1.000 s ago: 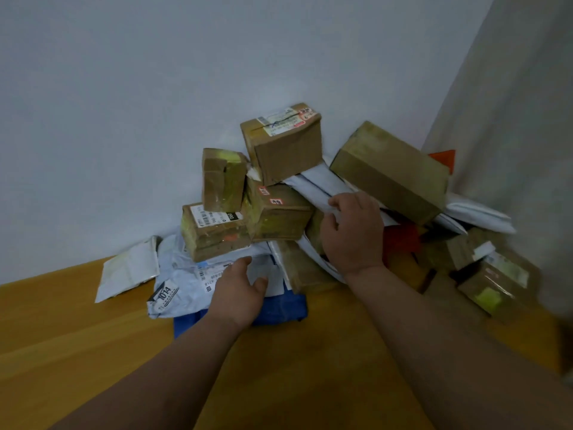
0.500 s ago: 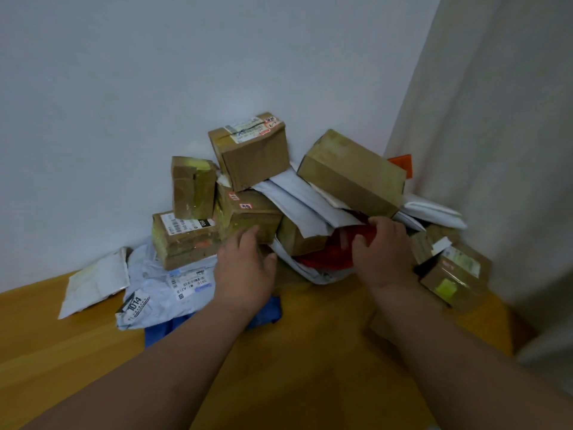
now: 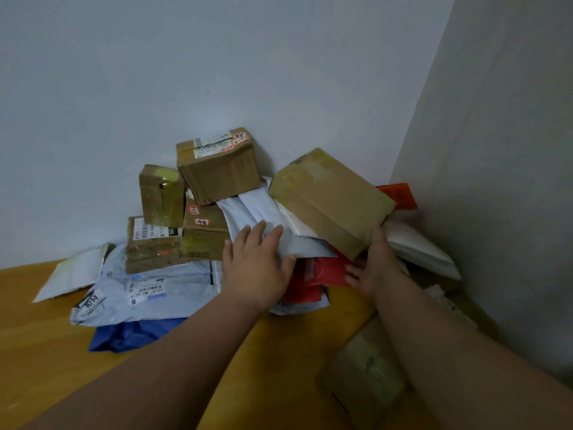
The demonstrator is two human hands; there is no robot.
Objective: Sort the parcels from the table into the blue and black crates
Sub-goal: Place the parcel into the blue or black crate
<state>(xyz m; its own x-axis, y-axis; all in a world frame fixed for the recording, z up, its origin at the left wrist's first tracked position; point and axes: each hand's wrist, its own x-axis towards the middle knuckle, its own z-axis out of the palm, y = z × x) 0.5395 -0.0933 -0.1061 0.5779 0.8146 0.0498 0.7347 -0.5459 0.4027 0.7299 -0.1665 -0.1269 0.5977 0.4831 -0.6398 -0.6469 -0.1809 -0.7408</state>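
Parcel heap in the table [image 3: 55, 352] corner, 12 o'clock. Left hand [image 3: 259, 268] spread flat on a grey mailer [image 3: 297, 243]. Right hand [image 3: 373, 268] grips the low corner of a tilted brown box [image 3: 328, 197] over a red bag [image 3: 322, 271]. Blue bag [image 3: 130, 335] at 9 o'clock, another box [image 3: 362, 373] under the right forearm.

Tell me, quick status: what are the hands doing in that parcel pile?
Left hand flat on grey mailer. Right hand at low end of big tilted box. Red bag between. No crates in view.

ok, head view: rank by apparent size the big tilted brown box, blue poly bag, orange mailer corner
1. Big tilted brown cardboard box
2. Blue plastic poly bag, partly buried
3. Orange mailer corner, mostly hidden, so only its visible part ranks.
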